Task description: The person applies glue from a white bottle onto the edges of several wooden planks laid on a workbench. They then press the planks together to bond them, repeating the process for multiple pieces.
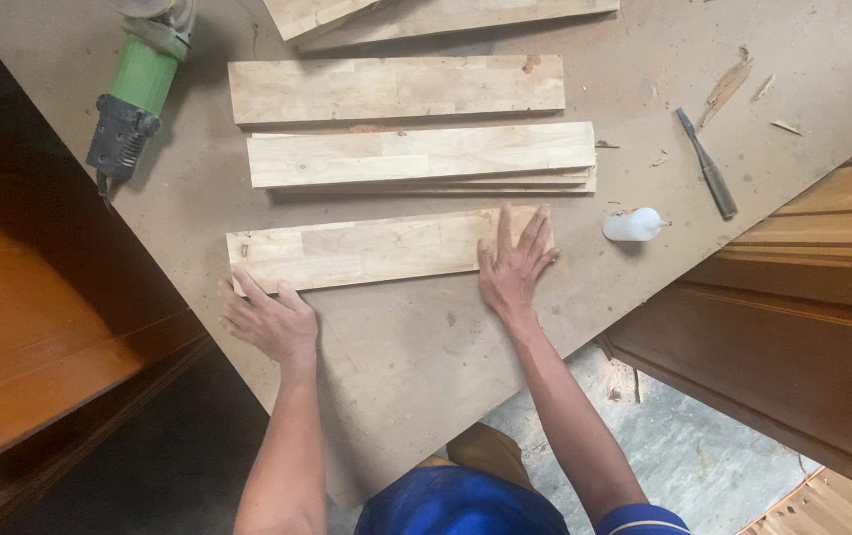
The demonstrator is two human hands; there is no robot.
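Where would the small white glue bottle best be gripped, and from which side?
Grip the white glue bottle around its rounded body, coming down from above. It lies on its side on the workbench, nozzle pointing right, with bare board all round. The right hand, flat on the nearest wooden board, is closest.

Two hands are in view, the left hand (269,322) and the right hand (512,266). On the surface (416,347) lie three separate pale wooden boards (366,251), plus a partly seen stack of boards (426,12) at the far edge whose number cannot be told. There is one green angle grinder (138,94), one chisel (707,164) and one small white bottle (632,225).
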